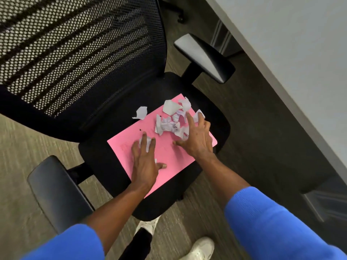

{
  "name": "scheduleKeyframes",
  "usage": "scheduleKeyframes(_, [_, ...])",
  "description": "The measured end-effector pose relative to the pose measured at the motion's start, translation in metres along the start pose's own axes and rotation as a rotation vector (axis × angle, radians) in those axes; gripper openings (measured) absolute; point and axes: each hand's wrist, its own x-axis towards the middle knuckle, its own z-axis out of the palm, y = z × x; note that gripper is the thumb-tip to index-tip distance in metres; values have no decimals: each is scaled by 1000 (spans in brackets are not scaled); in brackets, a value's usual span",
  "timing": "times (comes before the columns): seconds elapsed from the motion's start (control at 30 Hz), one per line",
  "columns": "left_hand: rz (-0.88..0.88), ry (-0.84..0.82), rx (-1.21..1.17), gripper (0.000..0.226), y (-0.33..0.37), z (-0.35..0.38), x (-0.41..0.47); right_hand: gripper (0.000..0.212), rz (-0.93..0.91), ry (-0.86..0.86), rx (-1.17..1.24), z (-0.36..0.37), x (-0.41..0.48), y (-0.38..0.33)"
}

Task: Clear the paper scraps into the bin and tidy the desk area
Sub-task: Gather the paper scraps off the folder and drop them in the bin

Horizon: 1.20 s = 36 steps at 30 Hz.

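Head view: a person in blue sleeves leans over a black chair (187, 87) beside a pale desk (300, 53), both hands spread on a pink sheet (169, 156) lying on the seat. The white paper scraps (170, 124) sit bunched on the sheet's far end, toward 1 o'clock, with one stray scrap (140, 112) just off its edge at 11 o'clock on the seat. The left hand (144, 162) lies flat and open, fingers covering a small scrap; the right hand (197, 139) is open too, fingers splayed against the pile, gripping nothing. The step looks like gathering the scraps into one heap. Next likely calls for closing both hands round the heap, or lifting the sheet as a tray, and fetching the stray. No bin is in view.
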Motion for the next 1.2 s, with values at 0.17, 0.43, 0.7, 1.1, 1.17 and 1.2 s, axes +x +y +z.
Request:
scheduleKeyframes(0.17, [65, 34, 1, 68, -4, 10, -3, 88, -108, -19, -123, 14, -5, -13])
scheduleKeyframes(0.43, [154, 56, -21, 40, -5, 4, 4, 37, -205, 67, -59, 28, -24, -12])
scheduleKeyframes(0.7, [151, 99, -127, 16, 1, 0, 1, 19, -82, 188, 247, 24, -51, 11])
scheduleKeyframes(1.1, [286, -2, -179, 16, 65, 60, -77, 22, 173, 398, 450, 13, -161, 103])
scheduleKeyframes(1.17, [291, -29, -185, 15, 71, 67, -83, 31, 221, 414, 473, 18, -179, 117])
scheduleKeyframes(1.2, [306, -38, -184, 14, 78, 73, -88, 34, 252, 409, 477, 20, -191, 128])
